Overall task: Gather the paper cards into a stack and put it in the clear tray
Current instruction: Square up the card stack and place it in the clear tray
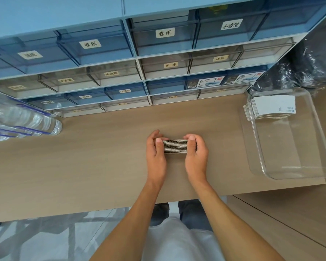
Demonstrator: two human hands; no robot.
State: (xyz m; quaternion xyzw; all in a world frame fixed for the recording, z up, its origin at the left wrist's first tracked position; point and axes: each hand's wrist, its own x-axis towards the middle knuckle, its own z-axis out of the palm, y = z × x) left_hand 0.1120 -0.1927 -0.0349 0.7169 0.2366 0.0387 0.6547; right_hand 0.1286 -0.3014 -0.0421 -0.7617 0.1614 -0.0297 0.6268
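A stack of paper cards (175, 146) stands on edge on the wooden table, seen from its layered side. My left hand (156, 153) presses its left end and my right hand (195, 154) presses its right end, thumbs on top, so both hands grip the stack between them. To the right lies the clear tray (294, 166), apart from my hands. Another pile of white cards (273, 108) rests in the tray's far end.
Labelled blue and clear drawer units (120, 72) line the back of the table. Plastic water bottles (23, 119) lie at the left. Black plastic bags (309, 59) sit behind the tray. The table's near edge (102, 210) runs just below my wrists.
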